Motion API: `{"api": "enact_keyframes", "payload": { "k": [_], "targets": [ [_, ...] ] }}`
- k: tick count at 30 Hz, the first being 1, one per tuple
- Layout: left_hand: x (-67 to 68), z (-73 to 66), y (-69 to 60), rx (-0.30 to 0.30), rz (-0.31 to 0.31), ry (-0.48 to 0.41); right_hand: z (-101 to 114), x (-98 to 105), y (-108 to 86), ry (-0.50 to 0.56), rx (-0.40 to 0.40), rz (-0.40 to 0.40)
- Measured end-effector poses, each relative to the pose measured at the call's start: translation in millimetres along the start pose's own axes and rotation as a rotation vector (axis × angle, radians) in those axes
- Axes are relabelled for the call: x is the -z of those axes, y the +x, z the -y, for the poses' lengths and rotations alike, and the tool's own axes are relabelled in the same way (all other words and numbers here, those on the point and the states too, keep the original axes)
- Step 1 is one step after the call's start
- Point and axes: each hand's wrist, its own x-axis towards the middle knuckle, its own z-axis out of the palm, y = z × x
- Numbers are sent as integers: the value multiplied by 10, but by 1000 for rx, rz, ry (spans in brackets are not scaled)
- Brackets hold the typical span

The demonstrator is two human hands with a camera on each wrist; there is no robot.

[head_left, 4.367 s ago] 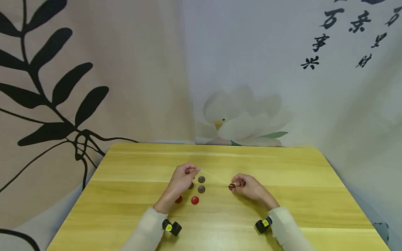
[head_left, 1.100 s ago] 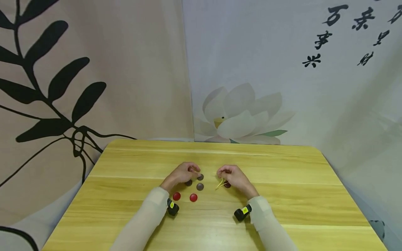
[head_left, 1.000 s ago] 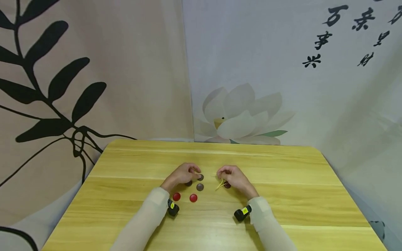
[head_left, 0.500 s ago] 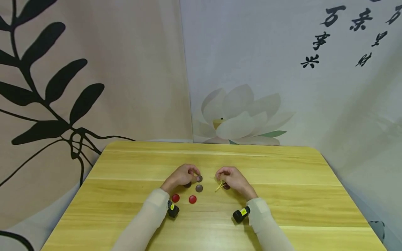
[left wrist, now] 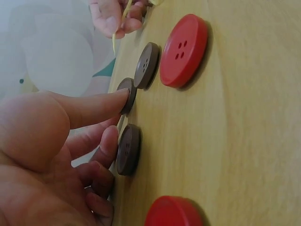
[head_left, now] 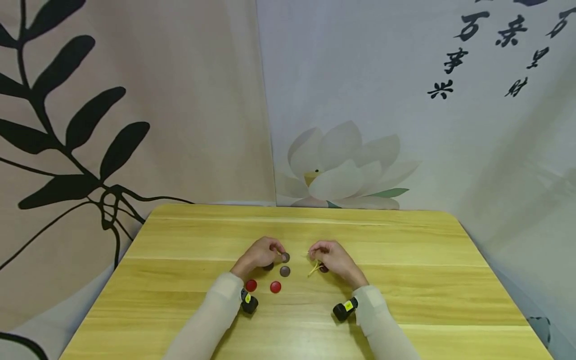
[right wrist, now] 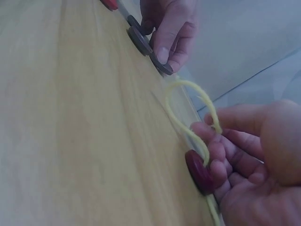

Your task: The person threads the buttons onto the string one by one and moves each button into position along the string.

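In the head view my left hand is over the brown buttons left of the table's middle. Its thumb and a finger pinch the farthest brown button at the tabletop. A second brown button lies by its curled fingers, and another brown button lies nearer me. My right hand pinches a yellow cord between thumb and fingertip, the cord making a loop. A dark red button hangs threaded on that cord, against the curled lower fingers.
Two bright red buttons lie nearer me: one red button and another red button beside the left wrist camera. The wooden table reaches back to a wall hanging with printed flowers and leaves.
Earlier, the cord was stretched between both hands. Since then my left hand has let go of it and taken hold of a brown button; my right hand has come left. Over the last second, both stay nearly still.
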Motion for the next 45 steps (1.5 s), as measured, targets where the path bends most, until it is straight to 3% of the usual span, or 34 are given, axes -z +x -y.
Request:
{"api": "enact_keyframes", "payload": {
  "k": [12,21,33,45],
  "targets": [
    [-4,18,-15,22,-61,-56,5,-6,-13,-45,24,-30],
    [11,62,-4,34,-85,-89,-8,-44,-35,-18,40,-83],
    [26,53,-49,25,-133,-136,117,-65,-77,19,24,-120],
    [25,42,-90,59,-202,-203,299,-70,-192,2,44,-141]
  ]
}}
